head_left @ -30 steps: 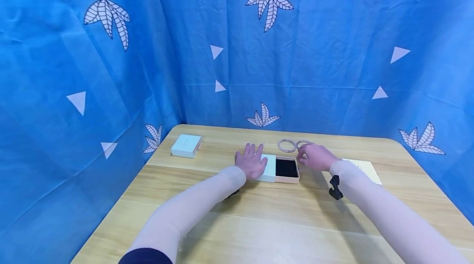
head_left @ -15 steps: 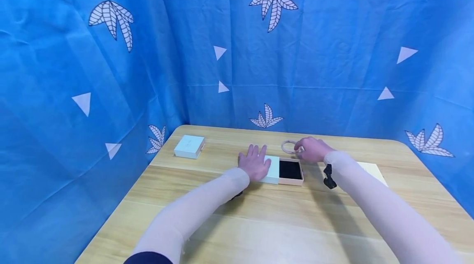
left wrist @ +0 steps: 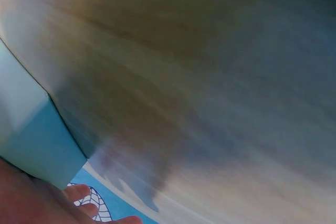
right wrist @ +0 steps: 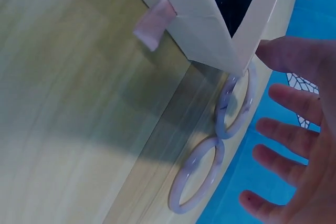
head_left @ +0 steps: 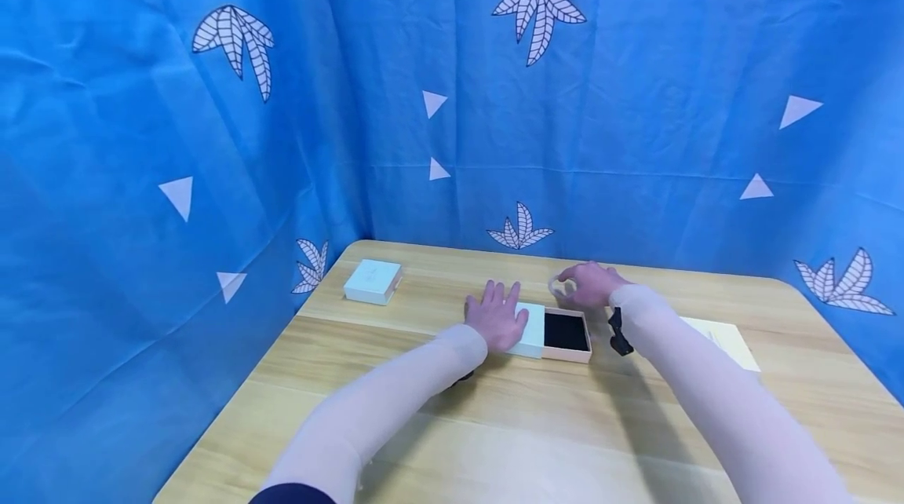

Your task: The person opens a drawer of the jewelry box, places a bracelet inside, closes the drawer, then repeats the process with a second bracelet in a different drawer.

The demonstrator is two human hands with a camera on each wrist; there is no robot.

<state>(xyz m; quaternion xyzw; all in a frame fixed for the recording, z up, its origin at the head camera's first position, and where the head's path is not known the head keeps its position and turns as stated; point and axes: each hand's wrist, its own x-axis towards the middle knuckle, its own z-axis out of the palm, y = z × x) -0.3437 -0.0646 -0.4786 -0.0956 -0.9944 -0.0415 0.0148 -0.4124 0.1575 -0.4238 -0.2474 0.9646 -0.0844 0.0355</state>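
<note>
Blue cloth (head_left: 636,96) printed with white leaf sprigs and triangles hangs behind and beside the counter (head_left: 537,425), a pale wood-grain top. No writing on anything can be read; the small mark on the far box's lid is too small to tell.

An open box (head_left: 558,333) sits mid-counter: a cream tray with a black lining, its mint-white sleeve pushed off to the left side. In the right wrist view the tray (right wrist: 210,19) shows a cream outer wall with a small pink pull tab (right wrist: 154,16) on it. The left hand (head_left: 497,317) lies flat on the sleeve end with fingers straight and spread, gripping nothing.

A cream sheet (head_left: 727,341) lies on the counter to the right, partly under the right sleeve. A second box (head_left: 372,282), closed and mint-white, stands well apart near the left rear corner.

Two bangles (right wrist: 215,145) lie flat on the counter just behind the tray, side by side and touching: glossy, pale lilac-white rings with faint darker veining. The nearer one tucks against the tray's corner. The right hand (right wrist: 302,145) hovers over them with fingers spread and relaxed, holding nothing; in the head view it (head_left: 589,284) covers most of the bangles.
</note>
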